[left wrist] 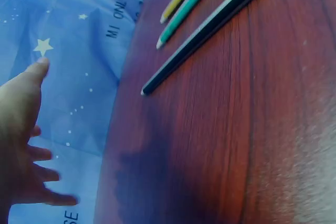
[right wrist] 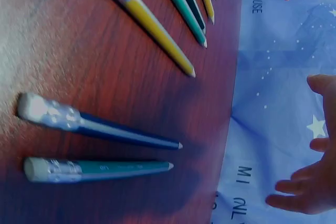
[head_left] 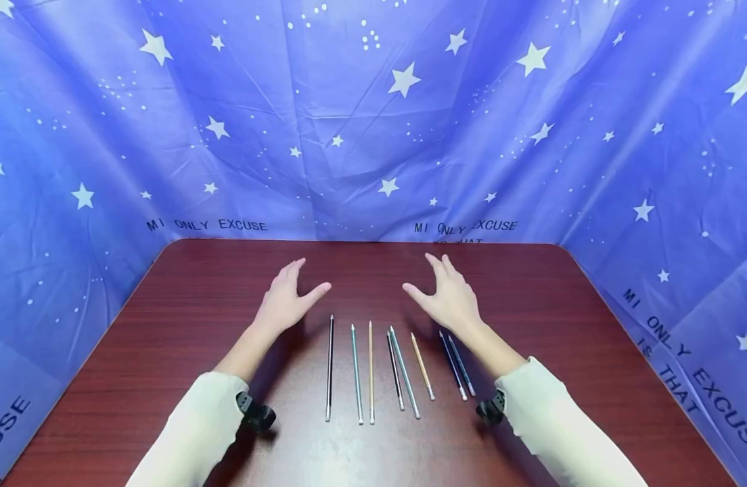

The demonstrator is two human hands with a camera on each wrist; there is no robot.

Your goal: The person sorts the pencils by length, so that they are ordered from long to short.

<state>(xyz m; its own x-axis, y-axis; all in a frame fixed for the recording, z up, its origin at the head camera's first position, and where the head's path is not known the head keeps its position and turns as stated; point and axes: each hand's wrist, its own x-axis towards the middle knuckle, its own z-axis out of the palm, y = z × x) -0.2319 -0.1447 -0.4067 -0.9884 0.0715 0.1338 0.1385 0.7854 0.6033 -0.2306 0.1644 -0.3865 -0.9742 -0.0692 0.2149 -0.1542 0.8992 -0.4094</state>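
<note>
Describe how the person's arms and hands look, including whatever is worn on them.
Both arms wear plain, whitish sleeves, slightly wrinkled, ending partway down the forearm. A small black device shows at each cuff. The left hand and right hand are bare.

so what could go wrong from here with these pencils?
1. Mid-row, a black pencil and a teal pencil nearly meet at their tips, so pinching one may drag the other.
2. The right wrist camera looks close to the rightmost green pencil in the head view; lowering the right hand could knock it.
3. Nothing visible pins the pencils to the table, so a brush might roll or skew them.
</note>
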